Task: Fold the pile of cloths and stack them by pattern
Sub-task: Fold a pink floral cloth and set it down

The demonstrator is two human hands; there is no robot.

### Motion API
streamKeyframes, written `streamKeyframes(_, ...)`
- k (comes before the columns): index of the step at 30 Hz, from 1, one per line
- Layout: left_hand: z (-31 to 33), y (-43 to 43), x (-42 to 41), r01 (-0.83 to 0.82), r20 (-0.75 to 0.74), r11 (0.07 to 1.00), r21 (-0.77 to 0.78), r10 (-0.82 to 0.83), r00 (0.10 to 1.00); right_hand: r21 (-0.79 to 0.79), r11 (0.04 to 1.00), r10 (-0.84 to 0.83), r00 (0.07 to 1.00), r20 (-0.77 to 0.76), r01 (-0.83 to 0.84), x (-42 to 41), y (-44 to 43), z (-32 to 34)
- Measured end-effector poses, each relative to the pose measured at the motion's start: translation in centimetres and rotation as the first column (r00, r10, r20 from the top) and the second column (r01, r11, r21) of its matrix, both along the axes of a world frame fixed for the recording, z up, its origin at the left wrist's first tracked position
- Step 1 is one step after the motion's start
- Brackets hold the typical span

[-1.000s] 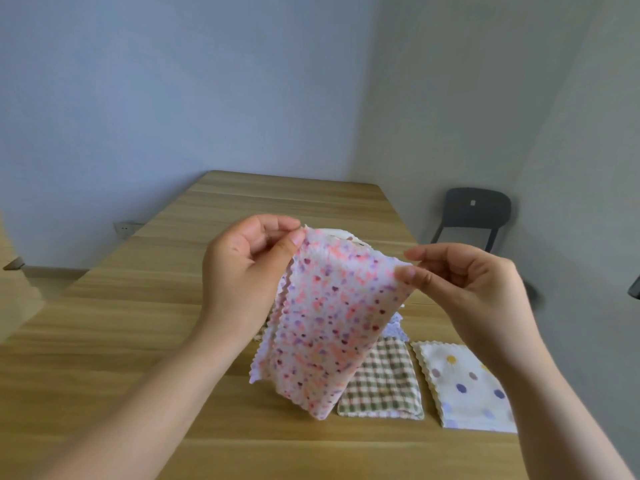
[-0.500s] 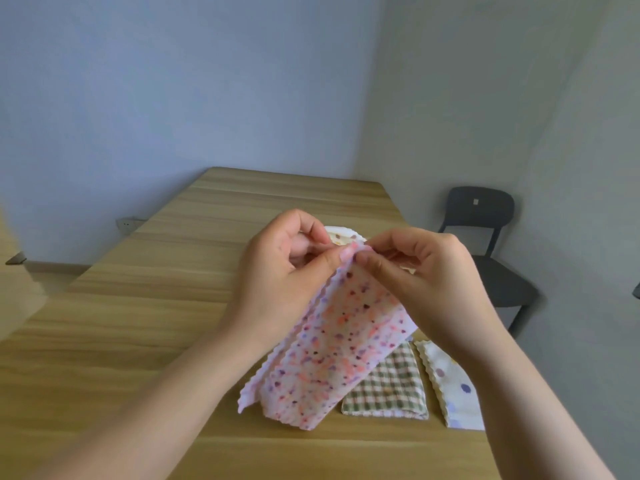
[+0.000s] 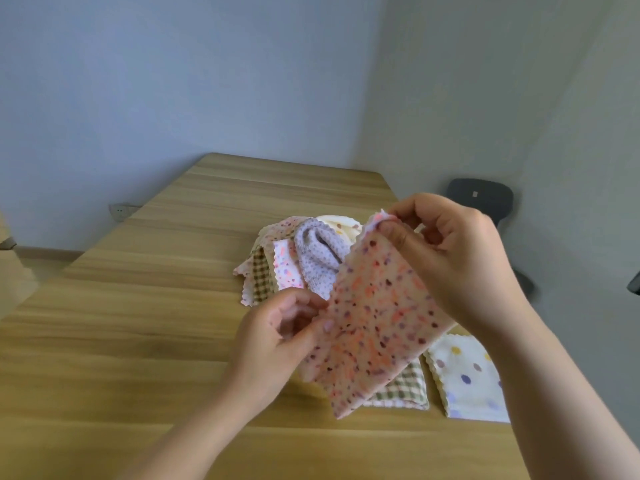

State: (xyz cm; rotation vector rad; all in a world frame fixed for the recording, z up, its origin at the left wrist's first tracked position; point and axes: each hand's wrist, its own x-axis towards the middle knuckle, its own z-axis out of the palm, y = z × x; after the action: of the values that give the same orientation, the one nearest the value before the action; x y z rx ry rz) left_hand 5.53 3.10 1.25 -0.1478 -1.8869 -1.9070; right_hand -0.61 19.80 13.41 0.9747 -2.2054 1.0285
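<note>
A wall socket (image 3: 119, 211) sat low on the blue wall at the far left. Next to it was the wooden table (image 3: 138, 323). Your left hand (image 3: 277, 337) was up above the table. Its thumb and fingers were curled, and they pinched the left edge of the pink speckled cloth (image 3: 377, 323) about halfway down.

Behind that hand, the pile of unfolded cloths (image 3: 277, 268) lay in a heap on the table. A lilac dotted cloth (image 3: 317, 258) was bunched up on top of it.

You held the pink speckled cloth up in the air. It was folded into a long strip and hung slanted, with its top end up to the right and its low end down near you. A folded green checked cloth (image 3: 401, 389) lay flat on the table, partly hidden behind the low end.

Your right hand (image 3: 450, 258) had the top end of the strip. Its thumb and fingers were curled and pinched it tight.

Just right of the checked cloth lay a folded white cloth with big coloured dots (image 3: 467, 379). A dark chair (image 3: 481, 199) stood by the grey wall.
</note>
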Motion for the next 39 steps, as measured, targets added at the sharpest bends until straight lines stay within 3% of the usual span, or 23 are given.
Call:
streamKeyframes(8, -3.0, 0.3, -0.9, -0.044, 0.021, 0.97, -0.238, 0.051, 0.998, -0.004, 0.998, -0.057, 0.998, 0.015, 0.057, -0.7, 0.8, -0.2)
streamKeyframes(15, -4.9, 0.4, -2.5, -0.122, -0.032, 0.887, -0.446, 0.121, 0.992, -0.018, 0.999, -0.044, 0.998, 0.042, 0.045, -0.7, 1.2, -0.1)
streamKeyframes(19, -5.4, -0.3, -2.8, -0.127, -0.011, 0.9, -0.417, 0.135, 0.991, -0.041, 0.996, -0.079, 0.996, 0.046, 0.081, -1.2, 1.9, -0.1)
streamKeyframes(25, -5.2, -2.5, -1.7, -0.071, 0.021, 0.973, -0.218, 0.077, 0.997, -0.057, 0.976, -0.205, 0.977, 0.053, 0.208, -2.6, 3.9, -1.3)
streamKeyframes(32, -4.8, -3.0, -1.1, -0.175, 0.036, 0.975, -0.137, 0.181, 0.983, -0.116, 0.951, -0.276, 0.956, 0.103, 0.287, -3.2, 4.7, -3.3)
streamKeyframes(39, -5.1, -4.0, -1.1, -0.076, 0.115, 0.996, -0.037, 0.08, 0.99, -0.196, 0.922, -0.292, 0.933, 0.209, 0.333, -3.3, 5.7, -5.0)
